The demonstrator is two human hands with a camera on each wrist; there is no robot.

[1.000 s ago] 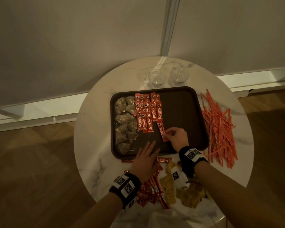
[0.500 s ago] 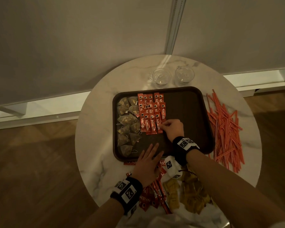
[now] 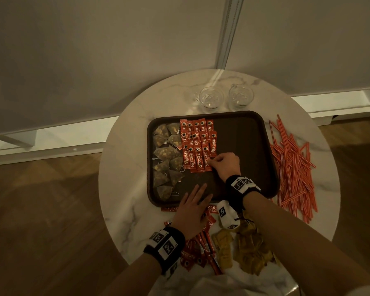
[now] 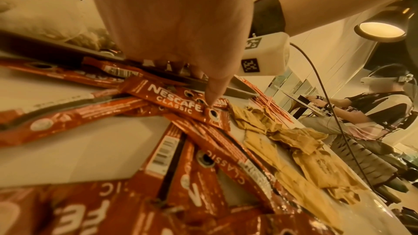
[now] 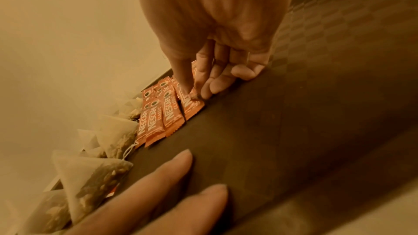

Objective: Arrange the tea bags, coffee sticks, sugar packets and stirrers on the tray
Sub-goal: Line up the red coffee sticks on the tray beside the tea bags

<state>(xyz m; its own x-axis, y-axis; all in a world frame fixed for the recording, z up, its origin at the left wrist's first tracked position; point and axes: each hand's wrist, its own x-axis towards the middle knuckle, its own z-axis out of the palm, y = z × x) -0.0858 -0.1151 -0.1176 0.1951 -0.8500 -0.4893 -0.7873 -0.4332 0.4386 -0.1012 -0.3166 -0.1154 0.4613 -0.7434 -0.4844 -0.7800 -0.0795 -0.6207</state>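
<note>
A dark brown tray (image 3: 246,146) holds tea bags (image 3: 167,154) down its left side and rows of red coffee sticks (image 3: 195,144) beside them. My right hand (image 3: 213,162) pinches a coffee stick (image 5: 192,106) between thumb and forefinger at the right end of the nearest row, and the stick lies on the tray. My left hand (image 3: 195,197) rests flat with straight fingers on the tray's near rim. Under it, loose coffee sticks (image 4: 172,97) lie on the table. Yellow sugar packets (image 3: 244,251) are heaped near me. Red stirrers (image 3: 293,167) lie right of the tray.
Two small glasses (image 3: 210,99) (image 3: 240,97) stand behind the tray on the round marble table (image 3: 126,167). The tray's right half is bare. A wall rises just behind the table. In the left wrist view, another person (image 4: 373,113) sits at the far right.
My right hand has carried the coffee stick up and to the left, from the tray's near middle to the end of the nearest row. The left hand has stayed put.
</note>
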